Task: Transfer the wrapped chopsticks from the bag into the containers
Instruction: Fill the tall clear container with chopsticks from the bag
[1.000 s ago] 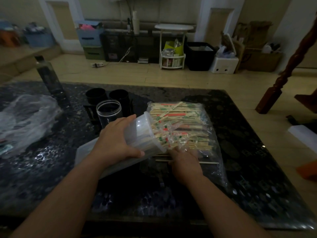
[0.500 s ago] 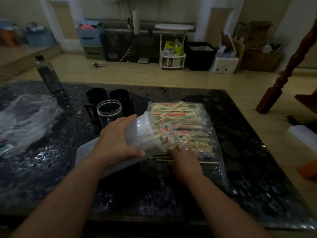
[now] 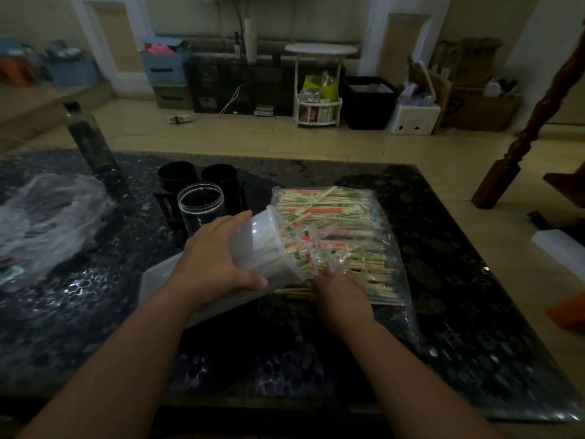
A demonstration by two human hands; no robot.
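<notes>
Chopsticks (image 3: 342, 217) (clear-wrapped, pale, red-green print) fill bag (image 3: 406, 315); left hand (image 3: 215, 264) grips tilted container (image 3: 262, 248), right hand (image 3: 343, 299) buried, grip hidden.

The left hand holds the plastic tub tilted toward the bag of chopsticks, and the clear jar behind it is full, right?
No: the head view shows the clear jar empty. The left hand does hold the plastic tub tilted toward the bag of chopsticks.

1. The clear bag (image 3: 391, 274) lies flat on the bench (image 3: 459, 280), full of wrapped chopsticks (image 3: 332, 213).
2. The white tub (image 3: 259, 248) is tipped, mouth at the bag, chopsticks inside.
3. A clear jar (image 3: 202, 213) stands open nearby.
</notes>
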